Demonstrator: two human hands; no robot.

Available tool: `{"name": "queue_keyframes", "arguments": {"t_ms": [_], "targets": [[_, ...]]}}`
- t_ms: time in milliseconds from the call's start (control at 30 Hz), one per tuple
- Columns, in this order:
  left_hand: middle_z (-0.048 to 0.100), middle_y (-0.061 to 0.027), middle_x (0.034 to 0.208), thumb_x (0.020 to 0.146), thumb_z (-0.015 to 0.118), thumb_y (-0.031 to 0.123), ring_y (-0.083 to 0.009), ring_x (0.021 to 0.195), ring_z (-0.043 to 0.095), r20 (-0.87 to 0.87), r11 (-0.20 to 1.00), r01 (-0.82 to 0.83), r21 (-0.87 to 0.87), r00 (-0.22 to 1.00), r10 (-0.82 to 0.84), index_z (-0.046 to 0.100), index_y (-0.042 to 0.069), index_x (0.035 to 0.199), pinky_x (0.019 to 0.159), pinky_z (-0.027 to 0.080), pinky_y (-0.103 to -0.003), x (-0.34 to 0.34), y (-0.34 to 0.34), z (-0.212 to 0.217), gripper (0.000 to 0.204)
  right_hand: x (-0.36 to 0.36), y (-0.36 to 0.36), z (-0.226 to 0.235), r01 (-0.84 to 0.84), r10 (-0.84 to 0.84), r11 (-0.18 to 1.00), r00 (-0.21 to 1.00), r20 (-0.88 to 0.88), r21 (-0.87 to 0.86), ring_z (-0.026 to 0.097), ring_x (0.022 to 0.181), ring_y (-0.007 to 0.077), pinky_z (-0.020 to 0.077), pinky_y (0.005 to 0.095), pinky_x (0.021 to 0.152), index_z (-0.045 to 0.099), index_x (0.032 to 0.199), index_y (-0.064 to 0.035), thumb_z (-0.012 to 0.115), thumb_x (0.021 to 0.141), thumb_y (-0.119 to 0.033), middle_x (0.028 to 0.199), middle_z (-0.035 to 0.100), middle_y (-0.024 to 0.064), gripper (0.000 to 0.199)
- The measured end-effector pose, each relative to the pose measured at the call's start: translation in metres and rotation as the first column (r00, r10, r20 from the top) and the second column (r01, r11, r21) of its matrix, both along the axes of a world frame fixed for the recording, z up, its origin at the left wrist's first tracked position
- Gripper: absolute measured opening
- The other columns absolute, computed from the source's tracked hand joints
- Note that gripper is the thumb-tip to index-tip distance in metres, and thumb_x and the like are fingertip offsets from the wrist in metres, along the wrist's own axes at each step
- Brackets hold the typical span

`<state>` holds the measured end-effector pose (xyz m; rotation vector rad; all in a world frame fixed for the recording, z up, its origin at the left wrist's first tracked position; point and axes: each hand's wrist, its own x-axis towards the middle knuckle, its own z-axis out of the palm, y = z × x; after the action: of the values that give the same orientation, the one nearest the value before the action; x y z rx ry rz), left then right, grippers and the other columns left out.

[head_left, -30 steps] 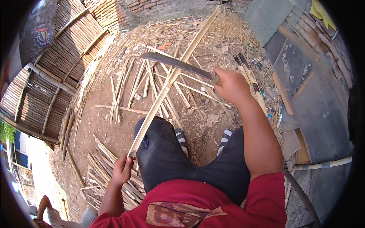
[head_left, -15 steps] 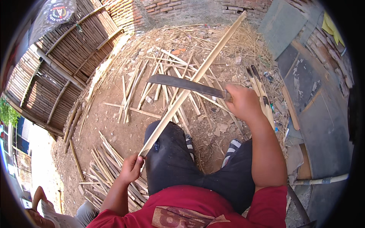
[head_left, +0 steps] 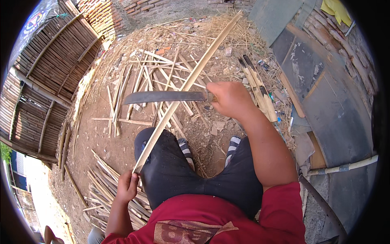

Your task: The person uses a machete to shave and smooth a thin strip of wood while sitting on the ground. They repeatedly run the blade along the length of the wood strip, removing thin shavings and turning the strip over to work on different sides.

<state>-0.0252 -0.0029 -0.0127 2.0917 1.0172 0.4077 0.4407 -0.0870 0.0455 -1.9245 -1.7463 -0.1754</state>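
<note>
My left hand [head_left: 127, 186] pinches the near end of a long, pale bamboo strip [head_left: 211, 51]. The strip slants up and away to the right, passing over my left knee. In my closed right hand [head_left: 230, 99] is a machete [head_left: 160, 96] with a dark, broad blade pointing left. Fingers cover most of its handle. The blade crosses over the strip near its middle; whether they touch I cannot tell.
Split strips [head_left: 115, 199] lie piled beside my left arm. More strips [head_left: 148, 81] are scattered on the dirt ahead. Blackened bamboo pieces [head_left: 258, 87] lie to the right, near large dark boards [head_left: 337, 118]. A bamboo-slat wall [head_left: 44, 81] stands left, a brick wall [head_left: 146, 6] at the back.
The whole view has shifted, so the scene sits further left. The machete blade has turned from a slant to nearly level. Both hands keep their holds.
</note>
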Motion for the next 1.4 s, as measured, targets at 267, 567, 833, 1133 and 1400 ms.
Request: {"name": "queue_keyframes", "arguments": {"t_ms": [267, 567, 833, 1133, 1400], "targets": [[0.054, 0.0008, 0.065, 0.110, 0.050, 0.030, -0.0087, 0.059, 0.049, -0.037, 0.993, 0.024, 0.114, 0.999, -0.020, 0.066, -0.004, 0.098, 0.056, 0.041, -0.028, -0.012, -0.001, 0.010, 0.039, 0.040, 0.001, 0.018, 0.247, -0.235, 0.968, 0.956, -0.179, 0.053, 0.070, 0.086, 0.0371, 0.0548, 0.0502, 0.074, 0.064, 0.093, -0.0091, 0.076, 0.078, -0.016, 0.082, 0.069, 0.0139, 0.020], [0.058, -0.0095, 0.064, 0.108, 0.053, 0.023, -0.0195, 0.059, 0.056, -0.086, 0.997, -0.009, 0.073, 0.996, 0.016, 0.068, -0.001, 0.096, 0.059, 0.045, -0.035, -0.002, -0.001, 0.019, 0.031, 0.030, 0.007, 0.002, 0.074, -0.072, 0.997, 0.989, -0.129, 0.016, 0.067, 0.082, 0.0411, 0.0518, 0.0497, 0.071, 0.065, 0.097, -0.0061, 0.077, 0.081, -0.019, 0.083, 0.067, 0.0175, 0.025], [0.062, -0.0100, 0.069, 0.109, 0.053, 0.029, -0.0191, 0.064, 0.060, -0.073, 0.999, 0.006, -0.043, 0.997, -0.009, 0.069, 0.000, 0.100, 0.063, 0.048, -0.035, 0.035, -0.003, 0.017, 0.035, -0.027, 0.012, 0.006, -0.110, 0.109, 0.976, 0.994, -0.018, -0.187, 0.070, 0.084, 0.0392, 0.0553, 0.0501, 0.075, 0.068, 0.100, -0.0096, 0.074, 0.079, -0.015, 0.083, 0.070, 0.0163, 0.022], [0.055, -0.0029, 0.066, 0.110, 0.051, 0.031, -0.0127, 0.063, 0.054, 0.010, 0.995, -0.061, -0.076, 0.998, 0.062, 0.067, 0.002, 0.103, 0.061, 0.045, -0.031, 0.078, -0.001, 0.038, 0.034, 0.008, 0.005, 0.012, 0.152, -0.159, 0.986, 0.983, -0.093, -0.072, 0.072, 0.086, 0.0382, 0.0562, 0.0488, 0.074, 0.066, 0.099, -0.0107, 0.074, 0.081, -0.016, 0.086, 0.071, 0.0139, 0.020], [0.057, -0.0034, 0.069, 0.110, 0.052, 0.031, -0.0145, 0.065, 0.055, 0.016, 1.000, -0.012, 0.023, 1.000, 0.012, 0.068, 0.002, 0.099, 0.063, 0.046, -0.032, 0.086, 0.005, 0.037, 0.035, 0.043, 0.005, 0.002, 0.192, -0.179, 0.979, 0.969, -0.172, 0.062, 0.069, 0.084, 0.0410, 0.0545, 0.0506, 0.075, 0.066, 0.101, -0.0055, 0.076, 0.083, -0.020, 0.089, 0.071, 0.0186, 0.025]]}}
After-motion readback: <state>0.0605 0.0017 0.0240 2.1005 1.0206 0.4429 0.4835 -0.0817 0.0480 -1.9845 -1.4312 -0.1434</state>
